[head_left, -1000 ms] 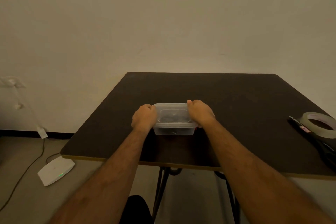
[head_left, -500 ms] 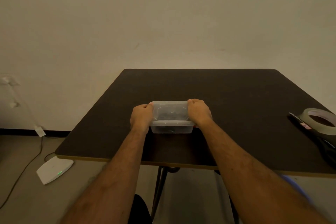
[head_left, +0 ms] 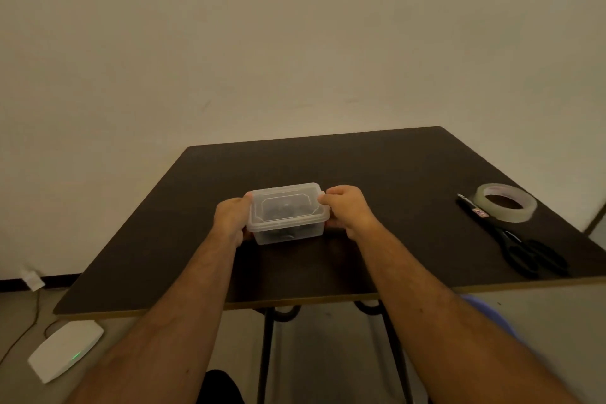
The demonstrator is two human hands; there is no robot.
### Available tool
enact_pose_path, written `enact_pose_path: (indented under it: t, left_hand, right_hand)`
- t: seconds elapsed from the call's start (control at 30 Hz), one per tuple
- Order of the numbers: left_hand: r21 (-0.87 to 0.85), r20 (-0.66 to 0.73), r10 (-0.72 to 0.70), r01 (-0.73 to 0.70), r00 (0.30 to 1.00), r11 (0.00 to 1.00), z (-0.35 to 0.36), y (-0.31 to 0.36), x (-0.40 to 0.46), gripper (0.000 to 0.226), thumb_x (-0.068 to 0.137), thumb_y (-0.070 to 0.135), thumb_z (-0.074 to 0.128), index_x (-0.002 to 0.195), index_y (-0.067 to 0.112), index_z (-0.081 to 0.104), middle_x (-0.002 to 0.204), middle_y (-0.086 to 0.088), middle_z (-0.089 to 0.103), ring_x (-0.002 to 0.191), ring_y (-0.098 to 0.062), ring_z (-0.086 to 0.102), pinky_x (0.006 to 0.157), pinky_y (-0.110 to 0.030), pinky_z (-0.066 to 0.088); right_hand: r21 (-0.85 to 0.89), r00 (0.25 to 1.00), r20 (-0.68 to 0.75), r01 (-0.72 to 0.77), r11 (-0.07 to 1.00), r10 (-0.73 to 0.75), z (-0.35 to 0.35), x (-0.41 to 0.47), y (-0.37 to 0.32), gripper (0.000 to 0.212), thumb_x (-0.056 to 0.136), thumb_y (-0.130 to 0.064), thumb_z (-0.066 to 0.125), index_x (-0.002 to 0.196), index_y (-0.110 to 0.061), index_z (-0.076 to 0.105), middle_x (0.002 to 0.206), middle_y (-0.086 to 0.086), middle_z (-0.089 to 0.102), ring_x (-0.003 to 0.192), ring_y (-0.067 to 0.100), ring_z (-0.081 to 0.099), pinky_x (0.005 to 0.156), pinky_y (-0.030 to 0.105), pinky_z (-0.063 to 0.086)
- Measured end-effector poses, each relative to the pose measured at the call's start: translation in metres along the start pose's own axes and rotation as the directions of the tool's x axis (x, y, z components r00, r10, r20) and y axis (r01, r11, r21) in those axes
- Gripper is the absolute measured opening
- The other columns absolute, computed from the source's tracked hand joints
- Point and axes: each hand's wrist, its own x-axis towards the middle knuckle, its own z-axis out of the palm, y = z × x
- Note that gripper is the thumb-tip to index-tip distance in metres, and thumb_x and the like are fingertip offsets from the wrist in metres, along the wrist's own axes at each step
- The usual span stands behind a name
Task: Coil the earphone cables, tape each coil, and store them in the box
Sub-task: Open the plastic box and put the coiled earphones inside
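box — lidded, long axis left-right, between hands | left hand grips left end | right hand grips right end

One box, one tape roll, one scissors

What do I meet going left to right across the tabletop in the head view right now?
Left hand → clear lidded box, gripped at both ends → right hand → black scissors, tape roll against their blade end, near the table's right edge.
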Motion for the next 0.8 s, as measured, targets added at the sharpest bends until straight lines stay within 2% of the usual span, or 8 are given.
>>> enact_pose_path:
  t: [0.1, 0.2, 0.27, 0.4, 0.5, 0.6, 0.67, 0.8]
  left_hand:
    - [-0.014, 0.063, 0.026, -0.025, 0.998, 1.0, 0.029, 0.007, -0.01, 0.025, 0.1, 0.034, 0.054, 0.109, 0.013, 0.063, 0.092, -0.005, 0.064, 0.077, -0.018, 0.062, 0.057, -0.029, 0.047]
    - [-0.06, 0.173, 0.055, -0.045, 0.983, 0.997, 0.062, 0.014, -0.015, 0.02, 0.099, 0.024, 0.055, 0.112, 0.012, 0.066, 0.1, -0.008, 0.068, 0.083, -0.018, 0.064, 0.06, -0.027, 0.051]
    - [-0.084, 0.262, 0.078, -0.057, 0.962, 0.995, 0.085, 0.021, -0.019, 0.02, 0.097, 0.017, 0.056, 0.114, 0.011, 0.065, 0.106, -0.011, 0.069, 0.091, -0.02, 0.067, 0.065, -0.028, 0.055]
    - [-0.108, 0.375, 0.134, -0.101, 0.917, 0.989, 0.139, 0.041, -0.028, 0.014, 0.095, 0.007, 0.058, 0.108, 0.009, 0.065, 0.105, -0.011, 0.069, 0.092, -0.02, 0.07, 0.07, -0.032, 0.06]
    - [-0.094, 0.419, 0.185, -0.16, 0.889, 0.983, 0.186, 0.056, -0.033, 0.009, 0.096, 0.006, 0.058, 0.1, 0.011, 0.064, 0.105, -0.01, 0.067, 0.092, -0.019, 0.069, 0.071, -0.032, 0.06]
    - [-0.098, 0.434, 0.215, -0.192, 0.875, 0.977, 0.232, 0.065, -0.029, 0.008, 0.096, 0.009, 0.059, 0.102, 0.012, 0.064, 0.108, -0.01, 0.067, 0.094, -0.02, 0.069, 0.074, -0.033, 0.061]
    - [-0.102, 0.438, 0.215, -0.189, 0.873, 0.977, 0.263, 0.069, -0.025, 0.011, 0.095, 0.01, 0.061, 0.105, 0.011, 0.064, 0.109, -0.011, 0.067, 0.093, -0.02, 0.069, 0.072, -0.032, 0.061]
    - [-0.08, 0.475, 0.187, -0.17, 0.86, 0.982, 0.315, 0.073, -0.017, 0.021, 0.094, 0.013, 0.064, 0.114, 0.008, 0.063, 0.11, -0.011, 0.067, 0.092, -0.02, 0.07, 0.068, -0.03, 0.061]
  right_hand:
    - [0.019, 0.997, -0.075, 0.02, 1.0, -0.018, -0.03, 0.007, -0.001, 0.014, 0.092, -0.009, 0.064, 0.1, -0.02, 0.063, 0.11, 0.003, 0.06, 0.102, 0.019, 0.061, 0.074, 0.031, 0.059]
    - [0.023, 0.99, -0.131, 0.06, 0.998, -0.057, -0.073, 0.016, -0.006, 0.022, 0.092, -0.009, 0.065, 0.113, -0.016, 0.063, 0.112, 0.004, 0.06, 0.101, 0.018, 0.061, 0.064, 0.026, 0.056]
    - [0.014, 0.982, -0.172, 0.081, 0.997, -0.078, -0.104, 0.025, -0.011, 0.027, 0.091, -0.01, 0.066, 0.118, -0.014, 0.062, 0.113, 0.005, 0.062, 0.101, 0.019, 0.063, 0.067, 0.027, 0.058]
    - [-0.023, 0.956, -0.264, 0.125, 0.992, -0.127, -0.165, 0.047, -0.018, 0.013, 0.091, -0.01, 0.067, 0.101, -0.018, 0.064, 0.108, 0.006, 0.064, 0.097, 0.019, 0.065, 0.073, 0.03, 0.06]
    - [-0.066, 0.931, -0.337, 0.128, 0.99, -0.143, -0.207, 0.067, -0.022, 0.01, 0.09, -0.01, 0.068, 0.097, -0.017, 0.066, 0.108, 0.007, 0.066, 0.097, 0.022, 0.066, 0.08, 0.037, 0.061]
    - [-0.097, 0.908, -0.395, 0.111, 0.989, -0.141, -0.245, 0.085, -0.024, 0.018, 0.088, -0.006, 0.068, 0.105, -0.009, 0.069, 0.107, 0.009, 0.067, 0.091, 0.02, 0.066, 0.063, 0.028, 0.058]
    - [-0.121, 0.894, -0.425, 0.099, 0.988, -0.142, -0.268, 0.096, -0.021, 0.02, 0.088, -0.006, 0.068, 0.108, -0.006, 0.069, 0.106, 0.01, 0.066, 0.088, 0.019, 0.064, 0.058, 0.024, 0.054]
    - [-0.187, 0.865, -0.481, 0.057, 0.981, -0.142, -0.308, 0.121, -0.009, 0.022, 0.091, -0.009, 0.067, 0.112, -0.008, 0.069, 0.11, 0.01, 0.065, 0.094, 0.022, 0.063, 0.072, 0.027, 0.057]
